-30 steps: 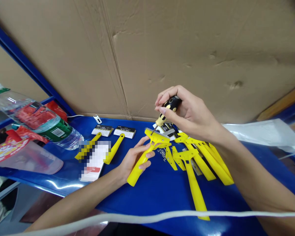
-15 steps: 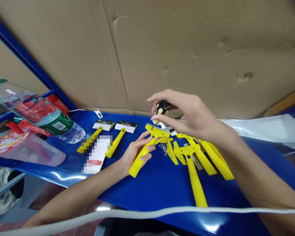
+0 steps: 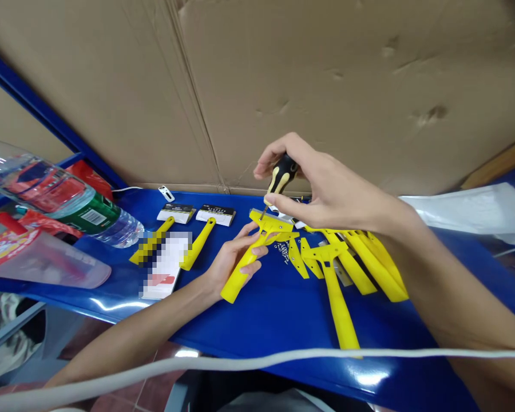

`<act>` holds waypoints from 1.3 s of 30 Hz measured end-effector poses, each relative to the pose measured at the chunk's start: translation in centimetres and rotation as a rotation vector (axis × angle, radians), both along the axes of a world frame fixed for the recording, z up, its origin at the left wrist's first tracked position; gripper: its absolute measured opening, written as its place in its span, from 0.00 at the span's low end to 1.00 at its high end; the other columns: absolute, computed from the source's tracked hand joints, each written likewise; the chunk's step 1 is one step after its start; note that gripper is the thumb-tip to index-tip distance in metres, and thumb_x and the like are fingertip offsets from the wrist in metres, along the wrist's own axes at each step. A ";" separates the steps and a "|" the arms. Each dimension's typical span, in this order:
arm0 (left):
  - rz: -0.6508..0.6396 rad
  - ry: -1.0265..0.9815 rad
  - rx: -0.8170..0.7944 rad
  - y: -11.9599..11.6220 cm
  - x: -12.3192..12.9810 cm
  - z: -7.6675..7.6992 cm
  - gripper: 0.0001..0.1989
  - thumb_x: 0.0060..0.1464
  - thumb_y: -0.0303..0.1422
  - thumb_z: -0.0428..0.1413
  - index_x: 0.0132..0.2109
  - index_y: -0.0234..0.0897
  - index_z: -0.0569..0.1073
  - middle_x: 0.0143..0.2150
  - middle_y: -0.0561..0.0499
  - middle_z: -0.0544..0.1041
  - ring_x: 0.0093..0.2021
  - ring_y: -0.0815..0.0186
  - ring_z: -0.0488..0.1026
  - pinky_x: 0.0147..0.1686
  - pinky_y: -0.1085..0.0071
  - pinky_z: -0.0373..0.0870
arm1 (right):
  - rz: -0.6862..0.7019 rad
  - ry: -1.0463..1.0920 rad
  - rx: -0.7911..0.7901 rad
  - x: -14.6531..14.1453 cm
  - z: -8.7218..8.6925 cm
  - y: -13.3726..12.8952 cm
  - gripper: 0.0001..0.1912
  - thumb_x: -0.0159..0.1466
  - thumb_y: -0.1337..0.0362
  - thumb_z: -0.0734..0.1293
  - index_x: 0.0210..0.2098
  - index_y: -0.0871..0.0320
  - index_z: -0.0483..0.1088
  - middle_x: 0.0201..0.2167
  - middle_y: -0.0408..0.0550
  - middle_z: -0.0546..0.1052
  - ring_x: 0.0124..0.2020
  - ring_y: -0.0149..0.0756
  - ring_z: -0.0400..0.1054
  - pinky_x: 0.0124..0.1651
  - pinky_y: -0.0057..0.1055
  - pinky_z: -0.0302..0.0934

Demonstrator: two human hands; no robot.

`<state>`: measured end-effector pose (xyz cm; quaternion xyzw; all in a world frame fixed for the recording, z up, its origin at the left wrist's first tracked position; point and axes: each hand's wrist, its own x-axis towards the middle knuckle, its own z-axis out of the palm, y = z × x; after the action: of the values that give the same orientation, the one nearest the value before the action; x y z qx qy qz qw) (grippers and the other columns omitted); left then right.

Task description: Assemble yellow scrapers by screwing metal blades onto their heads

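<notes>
My left hand (image 3: 234,257) is wrapped round a yellow scraper (image 3: 245,273), its wide head tilted up and away from me. Above it, my right hand (image 3: 300,183) grips a black and cream screwdriver (image 3: 282,174), whose thin shaft points down at the left part of the scraper head. Just right of that head lie small loose screws (image 3: 282,250) and flat yellow pieces (image 3: 297,259). Another yellow scraper (image 3: 338,303) rests nearer to me, and several yellow handles (image 3: 375,263) lie partly under my right forearm.
On the blue table (image 3: 249,332) at left are two scrapers with black-and-white covers (image 3: 215,215), a blurred-out white item (image 3: 167,263), a large water bottle (image 3: 98,214) and a plastic cup (image 3: 68,266). A white cable (image 3: 240,364) crosses the front. Cardboard (image 3: 304,86) stands behind.
The screwdriver handle has risen a little with my right hand, showing more of the handle and shaft. My left hand still holds the scraper. The whole view has shifted slightly.
</notes>
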<state>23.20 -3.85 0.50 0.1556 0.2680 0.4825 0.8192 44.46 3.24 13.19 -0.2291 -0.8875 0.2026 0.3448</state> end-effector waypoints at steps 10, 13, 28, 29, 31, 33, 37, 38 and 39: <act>0.020 -0.020 -0.011 0.2 -0.1 -0.4 0.26 0.67 0.22 0.58 0.68 0.42 0.69 0.54 0.41 0.78 0.27 0.76 0.72 0.13 0.86 0.60 | 0.024 0.009 -0.027 0.1 -0.4 0.5 0.19 0.68 0.55 0.75 0.55 0.50 0.72 0.52 0.51 0.81 0.49 0.50 0.76 0.51 0.45 0.72; 0.016 -0.022 -0.006 0.3 -0.2 -0.3 0.25 0.68 0.22 0.56 0.68 0.43 0.69 0.53 0.41 0.78 0.26 0.76 0.72 0.13 0.85 0.60 | 0.043 0.048 0.002 -0.1 -0.7 0.6 0.19 0.70 0.54 0.73 0.57 0.50 0.71 0.50 0.51 0.81 0.48 0.49 0.77 0.49 0.46 0.73; 0.030 -0.049 0.036 0.3 -0.3 -0.2 0.23 0.70 0.22 0.54 0.67 0.42 0.69 0.58 0.39 0.78 0.27 0.76 0.73 0.13 0.85 0.61 | 0.020 0.040 0.042 0.0 -0.8 0.8 0.35 0.69 0.52 0.74 0.70 0.52 0.62 0.59 0.57 0.78 0.57 0.51 0.76 0.61 0.53 0.72; 0.030 -0.050 0.036 0.4 -0.3 -0.2 0.23 0.70 0.22 0.54 0.67 0.42 0.68 0.58 0.39 0.78 0.27 0.76 0.73 0.13 0.85 0.61 | 0.042 0.037 0.047 0.1 -0.8 0.7 0.36 0.69 0.53 0.73 0.72 0.52 0.60 0.64 0.58 0.76 0.62 0.52 0.74 0.65 0.53 0.69; 0.028 -0.054 0.038 0.3 -0.3 -0.2 0.24 0.70 0.22 0.54 0.68 0.42 0.68 0.58 0.39 0.78 0.27 0.76 0.73 0.13 0.85 0.61 | 0.093 0.045 0.040 0.3 -0.7 0.7 0.38 0.70 0.57 0.71 0.75 0.52 0.56 0.71 0.59 0.70 0.69 0.51 0.69 0.70 0.51 0.66; 0.026 -0.059 0.043 0.3 -0.3 -0.1 0.24 0.70 0.21 0.53 0.69 0.42 0.67 0.59 0.39 0.78 0.27 0.76 0.73 0.14 0.85 0.61 | 0.127 0.060 0.007 0.4 -0.6 0.7 0.38 0.71 0.58 0.70 0.76 0.50 0.56 0.72 0.57 0.69 0.69 0.49 0.69 0.69 0.50 0.67; 0.023 -0.056 0.055 0.2 -0.3 0.1 0.24 0.70 0.21 0.53 0.69 0.42 0.68 0.60 0.38 0.77 0.28 0.77 0.73 0.14 0.85 0.61 | 0.062 0.059 -0.034 0.2 -0.5 0.6 0.32 0.71 0.52 0.71 0.72 0.48 0.63 0.56 0.51 0.82 0.55 0.50 0.79 0.58 0.51 0.76; 0.023 -0.051 0.056 0.2 -0.3 0.2 0.24 0.70 0.21 0.53 0.69 0.42 0.68 0.60 0.38 0.77 0.28 0.76 0.73 0.14 0.85 0.61 | 0.033 0.048 -0.021 0.1 -0.5 0.6 0.32 0.71 0.50 0.72 0.71 0.49 0.64 0.53 0.51 0.83 0.53 0.51 0.79 0.57 0.52 0.76; 0.023 -0.047 0.055 0.2 -0.3 0.2 0.24 0.70 0.22 0.53 0.69 0.42 0.68 0.59 0.39 0.78 0.28 0.76 0.73 0.14 0.85 0.61 | 0.009 0.037 0.004 0.1 -0.5 0.5 0.33 0.70 0.50 0.72 0.71 0.50 0.64 0.52 0.51 0.83 0.53 0.52 0.79 0.58 0.54 0.75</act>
<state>22.87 -3.69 0.68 0.1637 0.2371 0.5026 0.8151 44.54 3.73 12.72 -0.2204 -0.8824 0.2066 0.3606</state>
